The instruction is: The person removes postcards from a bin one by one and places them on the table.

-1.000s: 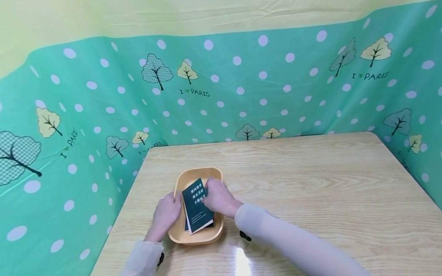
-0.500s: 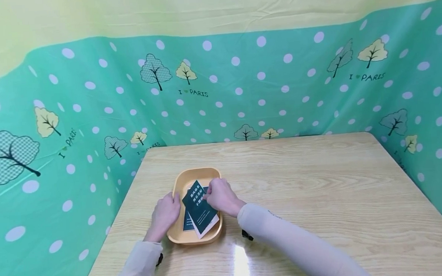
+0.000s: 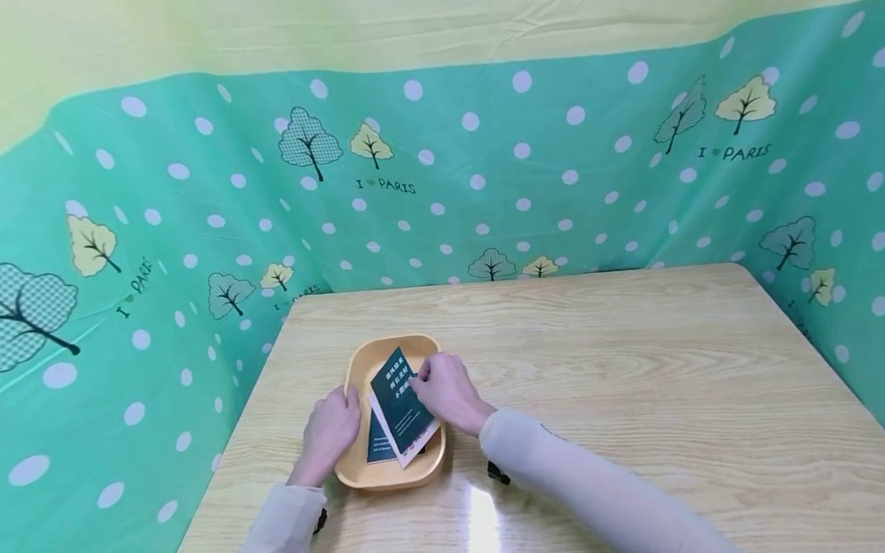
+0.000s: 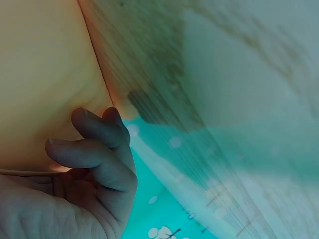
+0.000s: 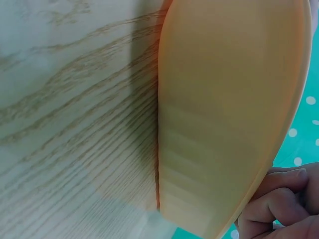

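A tan plastic bin (image 3: 359,476) stands on the table in the head view. My left hand (image 3: 332,424) grips its left rim; in the left wrist view, curled fingers (image 4: 92,158) lie against the bin's outer wall (image 4: 40,74). My right hand (image 3: 448,391), over the bin's right side, pinches a dark green card (image 3: 403,412) with white lettering by its right edge. A pale card (image 3: 414,452) shows beneath it, partly covered. On the bin floor lies a dark blue card (image 3: 379,444), mostly hidden. The right wrist view shows the bin's outer side (image 5: 224,124) and curled fingers (image 5: 279,204).
The wood-grain table (image 3: 605,368) extends right and behind the bin. A green dotted cloth (image 3: 483,182) with tree prints hangs round its back and sides. A bright reflection lies on the tabletop in front of the bin.
The green card has turned and shifted within the bin in my right hand, first tilting, then rising a little. More of the blue and pale cards shows. My left hand has stayed on the rim.
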`<state>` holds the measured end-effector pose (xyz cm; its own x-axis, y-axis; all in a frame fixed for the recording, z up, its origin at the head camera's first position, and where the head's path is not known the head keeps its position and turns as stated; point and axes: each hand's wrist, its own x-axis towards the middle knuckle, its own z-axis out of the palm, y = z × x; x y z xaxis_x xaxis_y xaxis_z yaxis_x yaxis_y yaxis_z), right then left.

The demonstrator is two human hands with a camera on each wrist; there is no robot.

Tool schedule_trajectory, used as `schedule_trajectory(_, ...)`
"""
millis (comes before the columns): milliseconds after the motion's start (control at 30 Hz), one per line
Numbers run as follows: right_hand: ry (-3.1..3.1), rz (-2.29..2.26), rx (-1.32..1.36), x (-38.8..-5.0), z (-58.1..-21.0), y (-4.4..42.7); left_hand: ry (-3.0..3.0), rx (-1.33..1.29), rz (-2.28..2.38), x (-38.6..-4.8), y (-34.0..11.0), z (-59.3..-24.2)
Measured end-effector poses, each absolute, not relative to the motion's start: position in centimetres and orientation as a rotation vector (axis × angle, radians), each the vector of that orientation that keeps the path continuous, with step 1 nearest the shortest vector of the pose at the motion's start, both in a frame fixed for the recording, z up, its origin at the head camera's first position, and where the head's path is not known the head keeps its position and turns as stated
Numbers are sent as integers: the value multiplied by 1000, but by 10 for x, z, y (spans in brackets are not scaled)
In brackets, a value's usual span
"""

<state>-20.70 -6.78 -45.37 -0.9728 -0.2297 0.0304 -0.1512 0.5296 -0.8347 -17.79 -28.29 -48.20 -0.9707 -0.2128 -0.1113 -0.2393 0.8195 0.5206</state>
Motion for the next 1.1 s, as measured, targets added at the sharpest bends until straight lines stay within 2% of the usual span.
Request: schedule_trajectory(1100,2444,-1764,-54,-212,-442,-41,2950,-361,829,-176,-283,-481)
